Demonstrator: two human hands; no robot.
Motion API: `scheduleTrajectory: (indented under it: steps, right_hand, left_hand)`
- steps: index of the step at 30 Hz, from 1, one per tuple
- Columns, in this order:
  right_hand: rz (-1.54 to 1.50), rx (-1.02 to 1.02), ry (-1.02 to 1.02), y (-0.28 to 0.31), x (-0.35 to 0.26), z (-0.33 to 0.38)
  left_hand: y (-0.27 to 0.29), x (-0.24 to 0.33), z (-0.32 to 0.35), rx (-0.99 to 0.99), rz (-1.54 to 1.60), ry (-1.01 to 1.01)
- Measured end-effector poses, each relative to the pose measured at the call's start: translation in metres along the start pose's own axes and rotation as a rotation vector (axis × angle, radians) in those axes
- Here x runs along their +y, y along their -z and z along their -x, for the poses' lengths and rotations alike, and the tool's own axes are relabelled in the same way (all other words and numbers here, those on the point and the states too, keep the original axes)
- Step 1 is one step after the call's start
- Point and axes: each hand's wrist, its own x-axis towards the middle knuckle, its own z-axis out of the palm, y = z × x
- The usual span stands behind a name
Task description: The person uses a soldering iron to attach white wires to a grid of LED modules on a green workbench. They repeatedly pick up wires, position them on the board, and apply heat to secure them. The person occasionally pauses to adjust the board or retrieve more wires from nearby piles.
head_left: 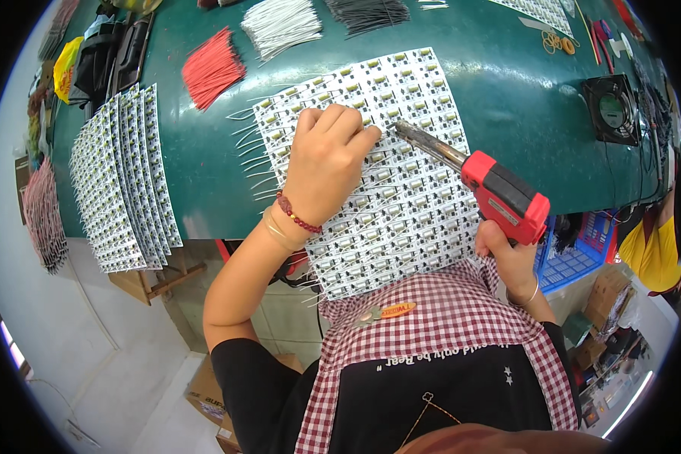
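Note:
A large white panel of small circuit boards [408, 204] lies on the green table [507, 98] and hangs over its near edge. My left hand [327, 163] rests on the panel with fingers bent, pinching a thin white wire against a board. My right hand [507, 253] grips the handle of a red soldering gun [499, 193]. Its metal tip [405, 130] points up-left and sits just right of my left fingertips. Several white wires stick out from the panel's left edge [250, 151].
Stacks of the same board panels [125, 178] lie at the table's left. Bundles of red [212, 68], white [280, 26] and black wires [367, 13] lie at the back. A small black fan [613, 110] stands at the right, a blue crate [575, 253] below it.

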Motion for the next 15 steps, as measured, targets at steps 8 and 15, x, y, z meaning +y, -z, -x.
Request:
scheduleTrajectory:
  steps: [8, 15]
  right_hand:
    - [0.119, -0.003, 0.002, -0.002, -0.0033, 0.001]
    - [0.083, -0.046, -0.059, 0.0053, -0.0051, 0.0076]
  left_hand:
    - [-0.0033, -0.0009, -0.0018, 0.016, 0.009, -0.031]
    - [-0.0016, -0.0002, -0.0018, 0.008, -0.001, -0.037]
